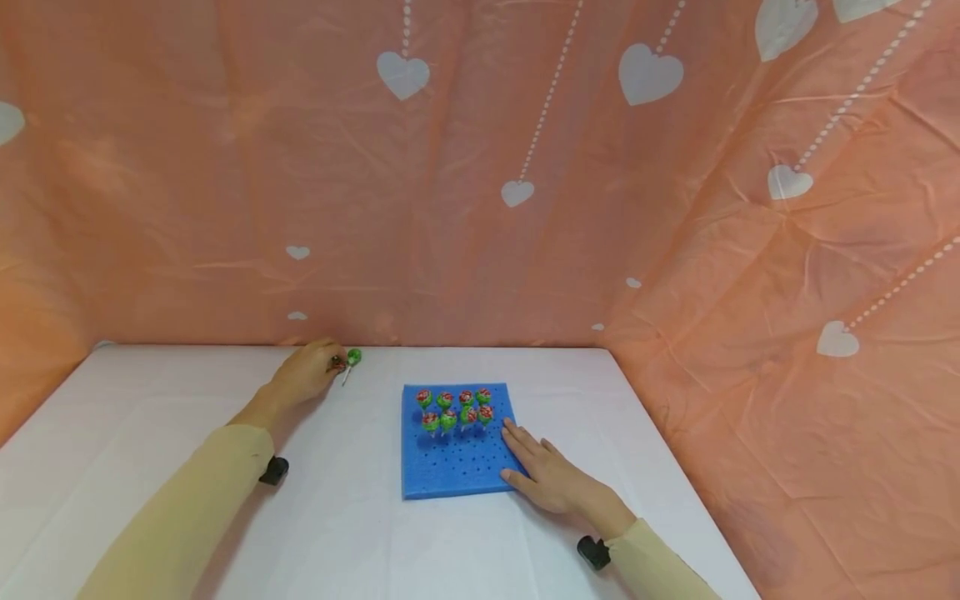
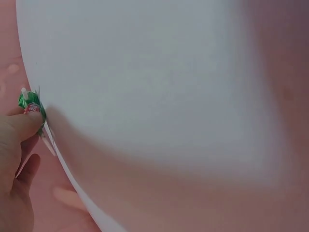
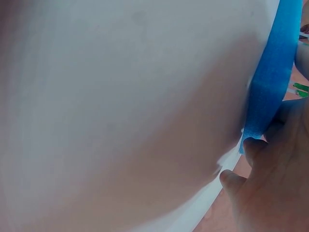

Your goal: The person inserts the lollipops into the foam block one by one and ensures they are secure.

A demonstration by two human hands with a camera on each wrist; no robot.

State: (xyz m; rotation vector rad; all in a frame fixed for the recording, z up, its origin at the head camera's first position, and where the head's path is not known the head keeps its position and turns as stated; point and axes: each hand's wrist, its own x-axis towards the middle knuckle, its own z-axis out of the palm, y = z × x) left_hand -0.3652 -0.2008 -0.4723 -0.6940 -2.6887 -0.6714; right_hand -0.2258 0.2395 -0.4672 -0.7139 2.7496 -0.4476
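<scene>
Near the table's far edge, my left hand point(image 1: 309, 372) pinches a lollipop point(image 2: 33, 108) in a green and red wrapper between thumb and fingers. Right beside those fingers is another green lollipop point(image 1: 354, 356) with its white stick pointing down toward me; whether it is touched I cannot tell. A blue foam board point(image 1: 450, 482) dotted with small holes lies at mid-table. Several green and red lollipops point(image 1: 447, 420) stand in its far half in two rows, sticks down. My right hand point(image 1: 551, 479) rests on the board's right edge, fingers extended.
A white cloth covers the table point(image 1: 330, 525). An orange curtain point(image 1: 465, 275) with white hearts rises directly behind the table's far edge and along its right side. Each wrist carries a small black device point(image 1: 275, 471).
</scene>
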